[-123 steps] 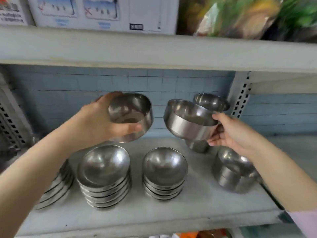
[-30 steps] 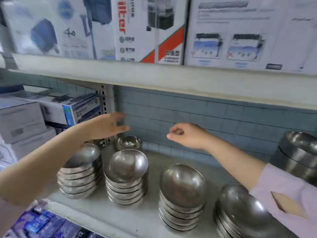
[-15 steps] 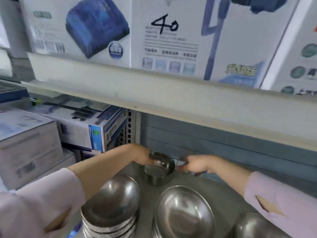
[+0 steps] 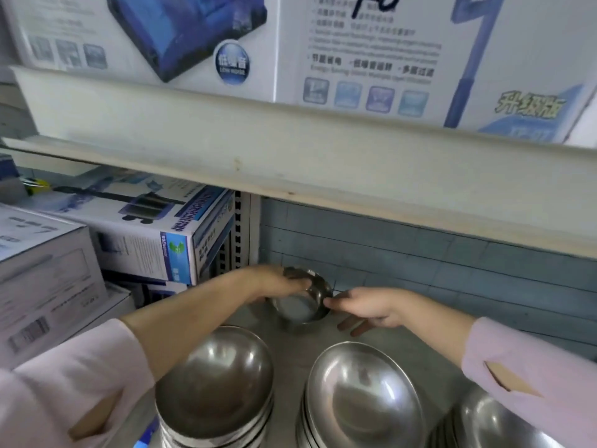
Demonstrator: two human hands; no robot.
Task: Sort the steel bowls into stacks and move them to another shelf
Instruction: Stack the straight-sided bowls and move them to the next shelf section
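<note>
A small steel bowl [image 4: 302, 307] is tilted at the back left corner of the grey shelf [image 4: 429, 354], with another small bowl [image 4: 292, 328] partly hidden under it. My left hand [image 4: 279, 282] grips its left rim. My right hand [image 4: 365, 307] pinches the right rim with thumb and forefinger, the other fingers spread below. Nearer to me stand three stacks of wider steel bowls: one at left [image 4: 214, 389], one in the middle [image 4: 361, 402], one cut off at the bottom right [image 4: 494, 428].
The upper shelf's edge [image 4: 290, 156] hangs low over my hands, with large white and blue boxes [image 4: 355, 46] on it. A perforated upright [image 4: 237, 234] and stacked cartons [image 4: 151, 234] close the left side. A blue tiled wall [image 4: 420, 263] lies behind.
Both hands have taken hold of the small bowl and tipped it up off the bowl beneath. The camera has moved closer and to the left.
</note>
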